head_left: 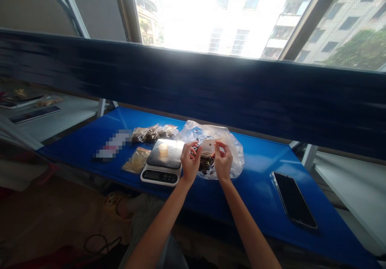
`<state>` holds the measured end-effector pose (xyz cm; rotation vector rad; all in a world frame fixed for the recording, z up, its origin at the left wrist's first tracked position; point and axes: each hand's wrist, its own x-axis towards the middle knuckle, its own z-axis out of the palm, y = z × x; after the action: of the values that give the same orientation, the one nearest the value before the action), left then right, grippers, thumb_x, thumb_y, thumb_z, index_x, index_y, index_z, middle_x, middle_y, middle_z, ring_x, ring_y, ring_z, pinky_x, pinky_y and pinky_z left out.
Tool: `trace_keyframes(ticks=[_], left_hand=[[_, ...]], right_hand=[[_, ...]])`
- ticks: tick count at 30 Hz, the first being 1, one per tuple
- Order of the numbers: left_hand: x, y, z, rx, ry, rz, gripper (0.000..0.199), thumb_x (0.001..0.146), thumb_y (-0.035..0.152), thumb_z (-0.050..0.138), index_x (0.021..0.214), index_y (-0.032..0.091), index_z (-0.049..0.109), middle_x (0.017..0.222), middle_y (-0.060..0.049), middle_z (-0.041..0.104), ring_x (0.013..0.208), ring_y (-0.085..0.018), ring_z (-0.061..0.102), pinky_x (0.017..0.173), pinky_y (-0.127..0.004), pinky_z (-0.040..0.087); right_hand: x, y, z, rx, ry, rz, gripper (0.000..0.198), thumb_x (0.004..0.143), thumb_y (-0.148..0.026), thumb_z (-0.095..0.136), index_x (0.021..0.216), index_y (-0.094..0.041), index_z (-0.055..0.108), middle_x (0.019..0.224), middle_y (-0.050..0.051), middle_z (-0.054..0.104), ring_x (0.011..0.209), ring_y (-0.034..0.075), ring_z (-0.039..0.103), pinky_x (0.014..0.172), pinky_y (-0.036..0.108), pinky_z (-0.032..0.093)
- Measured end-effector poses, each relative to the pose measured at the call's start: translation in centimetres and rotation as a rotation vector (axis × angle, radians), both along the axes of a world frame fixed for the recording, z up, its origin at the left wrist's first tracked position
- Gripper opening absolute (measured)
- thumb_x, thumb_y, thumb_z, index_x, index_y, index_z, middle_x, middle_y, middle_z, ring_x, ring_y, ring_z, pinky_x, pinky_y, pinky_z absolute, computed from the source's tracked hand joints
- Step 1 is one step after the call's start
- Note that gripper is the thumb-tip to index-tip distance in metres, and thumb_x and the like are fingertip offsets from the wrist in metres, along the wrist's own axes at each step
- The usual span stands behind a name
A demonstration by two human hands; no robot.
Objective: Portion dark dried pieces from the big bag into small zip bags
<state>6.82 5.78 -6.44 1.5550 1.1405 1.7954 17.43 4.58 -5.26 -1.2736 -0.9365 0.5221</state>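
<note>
The bag (215, 131) is crinkled glossy plastic, the scale plate (171, 158) shiny metal.

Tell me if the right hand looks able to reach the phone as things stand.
Likely yes: past the large plastic bag, only blue tabletop shows between the right hand and the phone, which lies uncovered. The hand seems to pinch a small translucent bag, though, so may need freeing first.

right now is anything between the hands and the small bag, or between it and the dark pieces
Nothing visible: the left hand and right hand hold the small bag over the large plastic bag, with its dark pieces in view just below.
</note>
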Motion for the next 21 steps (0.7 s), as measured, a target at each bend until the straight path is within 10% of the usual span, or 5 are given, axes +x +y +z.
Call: trace_keyframes(ticks=[11, 21], left_hand=[[0.14, 0.24, -0.40, -0.031, 0.087, -0.035, 0.024, 0.089, 0.036, 0.054, 0.080, 0.019, 0.068, 0.079, -0.002, 0.061, 0.065, -0.012, 0.054, 0.054, -0.021, 0.042], [0.08, -0.02, -0.14, -0.052, 0.099, -0.030, 0.029, 0.091, 0.040, 0.051, 0.086, 0.018, 0.070, 0.081, -0.003, 0.060, 0.063, -0.012, 0.049, 0.058, -0.023, 0.041]], right_hand=[[-0.43, -0.32, -0.15, -0.027, 0.013, 0.168, 0.026, 0.084, -0.043, 0.057, 0.096, -0.021, 0.060, 0.053, -0.004, 0.053, 0.047, 0.014, 0.050, 0.048, 0.025, 0.038], [-0.33, -0.11, 0.15, 0.007, 0.074, 0.100, 0.030, 0.085, -0.046, 0.055, 0.097, -0.019, 0.059, 0.084, 0.002, 0.060, 0.047, 0.008, 0.047, 0.045, 0.023, 0.038]])
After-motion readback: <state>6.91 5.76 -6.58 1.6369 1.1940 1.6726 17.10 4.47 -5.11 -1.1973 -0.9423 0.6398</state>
